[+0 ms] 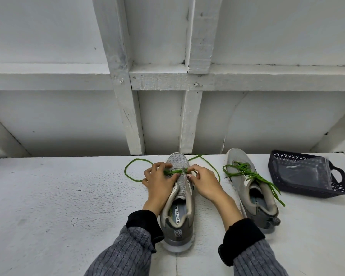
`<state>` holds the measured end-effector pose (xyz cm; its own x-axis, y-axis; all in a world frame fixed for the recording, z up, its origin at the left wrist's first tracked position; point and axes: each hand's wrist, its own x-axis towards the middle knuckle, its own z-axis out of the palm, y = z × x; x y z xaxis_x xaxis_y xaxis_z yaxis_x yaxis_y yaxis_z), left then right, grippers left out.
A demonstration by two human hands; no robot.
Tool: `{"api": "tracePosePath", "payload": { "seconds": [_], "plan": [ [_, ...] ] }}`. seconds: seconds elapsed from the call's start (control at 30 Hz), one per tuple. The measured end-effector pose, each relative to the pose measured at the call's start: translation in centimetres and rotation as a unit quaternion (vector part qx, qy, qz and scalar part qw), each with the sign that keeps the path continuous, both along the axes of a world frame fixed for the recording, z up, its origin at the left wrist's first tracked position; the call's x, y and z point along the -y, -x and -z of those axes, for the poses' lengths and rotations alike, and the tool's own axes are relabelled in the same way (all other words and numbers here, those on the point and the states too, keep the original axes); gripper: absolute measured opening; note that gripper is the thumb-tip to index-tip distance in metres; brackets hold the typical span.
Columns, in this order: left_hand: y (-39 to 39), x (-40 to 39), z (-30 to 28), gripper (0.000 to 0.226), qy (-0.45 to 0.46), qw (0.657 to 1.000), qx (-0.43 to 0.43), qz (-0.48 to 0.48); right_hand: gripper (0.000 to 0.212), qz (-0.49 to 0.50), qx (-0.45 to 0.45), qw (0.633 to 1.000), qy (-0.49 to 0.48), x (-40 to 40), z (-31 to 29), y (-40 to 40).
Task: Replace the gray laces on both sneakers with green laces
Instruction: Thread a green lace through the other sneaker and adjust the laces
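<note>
A gray sneaker (177,212) stands in the middle of the white table, toe pointing away from me. A green lace (134,160) crosses its lowest eyelets, and its long ends loop out on the table to the left and right. My left hand (159,180) pinches the lace at the shoe's left eyelet row. At the right eyelet row, my right hand (204,181) pinches the same lace. A second gray sneaker (255,198) lies to the right, laced with another green lace (253,174) whose ends trail loose over its opening.
A dark perforated plastic basket (307,191) with a clear plastic bag inside sits at the far right. The white table (58,206) ends at a white wall with wooden framing just behind the shoes.
</note>
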<state>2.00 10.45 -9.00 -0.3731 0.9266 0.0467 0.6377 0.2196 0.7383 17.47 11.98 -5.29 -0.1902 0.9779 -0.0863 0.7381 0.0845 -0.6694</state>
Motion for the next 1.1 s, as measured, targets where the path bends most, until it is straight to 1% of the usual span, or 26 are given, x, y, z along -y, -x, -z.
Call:
{"api": "tracePosePath", "payload": {
  "seconds": [0.03,0.1,0.13,0.2,0.23,0.27,0.3,0.37,0.4,0.43,0.47,0.5,0.53,0.57,0.6,0.63,0.67,0.7,0.77,0.83,0.87,0.97,1.0,1.03,1.07,1.1],
  "plan": [
    [0.0,0.0,-0.1,0.032,0.001,1.000,0.000,0.000,0.004,0.012,0.014,1.000,0.000,-0.2,0.4,0.0],
    [0.0,0.1,-0.2,0.033,0.001,1.000,-0.002,-0.001,0.011,0.026,0.013,0.999,0.013,-0.5,0.2,0.2],
    [0.0,0.1,-0.2,0.033,0.002,1.000,-0.001,-0.001,0.011,0.030,-0.019,0.999,0.021,-0.5,-0.5,0.4],
    [0.1,0.1,-0.2,0.033,0.006,1.000,0.005,-0.001,0.013,0.048,-0.159,0.985,0.052,0.0,-3.2,0.6],
    [0.1,0.1,-0.2,0.032,0.008,1.000,0.007,-0.001,0.016,0.058,-0.250,0.964,0.068,0.3,-4.9,0.7],
    [0.1,0.1,-0.2,0.032,0.008,1.000,0.009,-0.001,0.019,0.058,-0.343,0.934,0.079,0.7,-6.7,0.6],
    [0.2,0.2,-0.2,0.032,0.006,1.000,0.009,-0.002,0.022,0.047,-0.434,0.896,0.082,1.1,-8.5,0.5],
    [0.2,0.2,-0.3,0.031,0.000,1.000,0.006,-0.006,0.023,0.003,-0.599,0.797,0.078,1.7,-11.7,-0.1],
    [0.2,0.3,-0.3,0.031,0.000,1.000,0.004,-0.008,0.023,-0.015,-0.649,0.756,0.076,1.9,-13.0,-0.4],
    [0.1,0.3,-0.3,0.031,0.003,1.000,0.004,-0.009,0.022,-0.019,-0.673,0.736,0.071,2.0,-13.7,-0.6],
    [0.1,0.3,-0.3,0.031,0.005,1.000,0.003,-0.009,0.021,-0.013,-0.674,0.736,0.070,2.0,-14.1,-0.8],
    [0.1,0.3,-0.3,0.031,0.006,1.000,0.002,-0.008,0.021,0.005,-0.647,0.759,0.071,1.7,-13.8,-0.8],
    [0.1,0.3,-0.4,0.031,0.006,1.000,0.002,-0.008,0.019,0.027,-0.584,0.808,0.076,1.5,-13.2,-0.8],
    [0.1,0.3,-0.3,0.031,0.007,1.000,0.003,-0.007,0.016,0.046,-0.477,0.874,0.080,1.3,-12.2,-0.7],
    [0.1,0.3,-0.3,0.031,0.007,1.000,0.004,-0.008,0.012,0.054,-0.348,0.932,0.083,1.0,-10.6,-0.6],
    [0.1,0.3,-0.3,0.032,0.008,1.000,0.005,-0.009,0.012,0.052,-0.226,0.969,0.086,0.7,-8.7,-0.4],
    [0.1,0.2,-0.3,0.032,0.009,1.000,0.004,-0.010,0.015,0.042,-0.136,0.986,0.085,0.5,-6.7,-0.3],
    [0.0,0.2,-0.4,0.032,0.011,1.000,0.001,-0.012,0.017,0.026,-0.075,0.994,0.081,0.3,-4.6,-0.1],
    [-0.1,0.2,-0.4,0.032,0.014,1.000,-0.009,-0.016,0.012,0.015,-0.009,0.998,0.067,0.2,-1.4,0.3],
    [-0.1,0.2,-0.5,0.033,0.017,1.000,-0.018,-0.017,0.008,0.043,0.002,0.997,0.057,0.1,0.0,0.6],
    [0.0,0.2,-0.6,0.033,0.017,1.000,-0.020,-0.016,0.013,0.057,-0.007,0.997,0.051,0.0,0.2,0.7],
    [0.0,0.3,-0.7,0.033,0.021,0.999,-0.020,-0.017,0.022,0.046,-0.069,0.996,0.020,0.1,-1.3,0.8],
    [0.0,0.3,-0.7,0.032,0.021,0.999,-0.019,-0.018,0.021,0.040,-0.106,0.994,0.010,0.2,-2.4,0.8],
    [0.0,0.3,-0.6,0.032,0.020,1.000,-0.017,-0.018,0.021,0.042,-0.167,0.985,0.007,0.4,-3.8,0.8],
    [0.0,0.3,-0.6,0.031,0.017,1.000,-0.012,-0.018,0.021,0.052,-0.252,0.966,0.012,0.7,-5.3,0.7],
    [0.0,0.4,-0.6,0.031,0.015,1.000,-0.008,-0.016,0.023,0.059,-0.353,0.934,0.016,0.9,-6.8,0.6]
  ]
}}
